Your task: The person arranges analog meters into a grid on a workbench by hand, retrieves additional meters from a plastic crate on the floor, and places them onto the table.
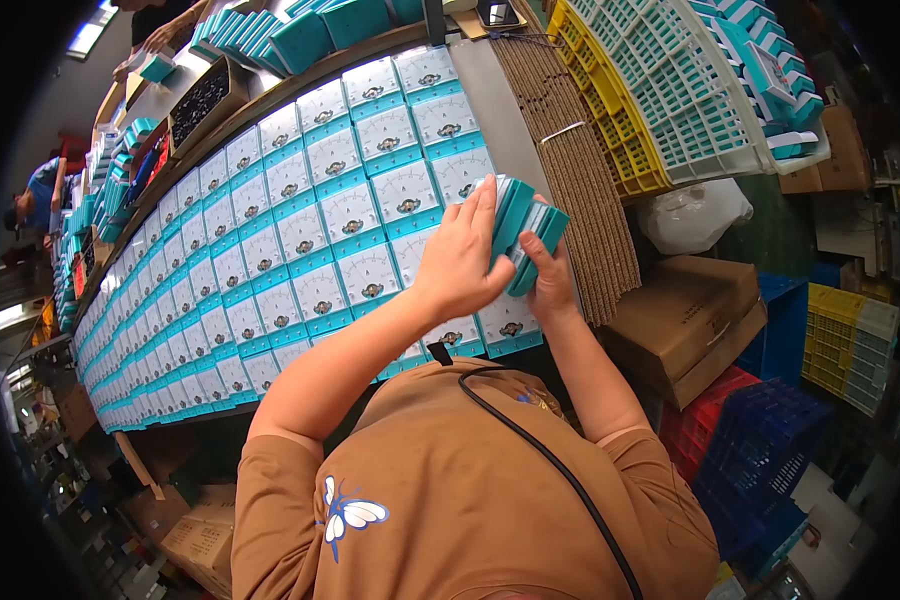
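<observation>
Two teal-and-white panel meters [516, 212] are held together between both hands, above the right end of the table. My left hand [465, 250] presses flat fingers along the white face of one meter, its thumb on the lower edge. My right hand [550, 270] grips the other meter from the right side, thumb across the teal casing. Beneath and to the left, rows of meters [303, 228] with white dial faces and teal bases lie close together on the table.
Stacked corrugated cardboard [570, 170] stands right of the meters. Beyond are a yellow crate [610, 100], a white crate [680, 100] holding teal pieces, a cardboard box [685, 310] and blue crates [760, 460]. A black-parts box [205, 100] and other people's hands are at the upper left.
</observation>
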Tool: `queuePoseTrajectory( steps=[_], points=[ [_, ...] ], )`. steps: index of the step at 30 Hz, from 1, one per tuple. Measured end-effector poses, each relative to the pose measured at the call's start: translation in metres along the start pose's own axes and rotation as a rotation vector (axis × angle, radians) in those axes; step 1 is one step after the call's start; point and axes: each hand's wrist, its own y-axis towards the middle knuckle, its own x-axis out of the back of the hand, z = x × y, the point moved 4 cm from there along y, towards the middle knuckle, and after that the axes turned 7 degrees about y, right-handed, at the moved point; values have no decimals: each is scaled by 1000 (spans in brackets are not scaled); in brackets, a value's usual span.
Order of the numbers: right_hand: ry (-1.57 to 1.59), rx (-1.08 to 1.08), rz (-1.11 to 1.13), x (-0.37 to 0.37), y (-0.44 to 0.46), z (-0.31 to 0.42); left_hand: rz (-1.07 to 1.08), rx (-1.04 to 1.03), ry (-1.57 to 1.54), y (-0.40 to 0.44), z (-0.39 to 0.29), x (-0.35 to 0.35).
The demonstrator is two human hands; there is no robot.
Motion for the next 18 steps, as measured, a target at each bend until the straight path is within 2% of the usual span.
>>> queuePoseTrajectory(
  steps=[4, 6, 9, 10, 13, 14, 15, 18],
  points=[
    [332, -157, 29, 39, 28, 0, 148, -128, 41, 41, 4, -14],
    [340, -131, 38, 51, 41, 10, 143, -236, 46, 67, 7, -24],
    [360, -115, 41, 72, 60, 17, 321, -250, 141, 113, -6, -24],
    [374, -116, 42, 79, 68, 19, 317, -340, 168, 128, -5, -27],
    [378, -92, 36, 96, 87, 27, 497, -375, 131, 169, -5, -33],
    [355, -85, 24, 102, 92, 30, 321, -465, 157, 180, 4, -38],
    [333, -77, 14, 105, 97, 33, 229, -436, 145, 195, 12, -37],
    [194, -75, -54, 130, 113, 37, 75, -203, 289, 244, 44, -28]
  ],
)
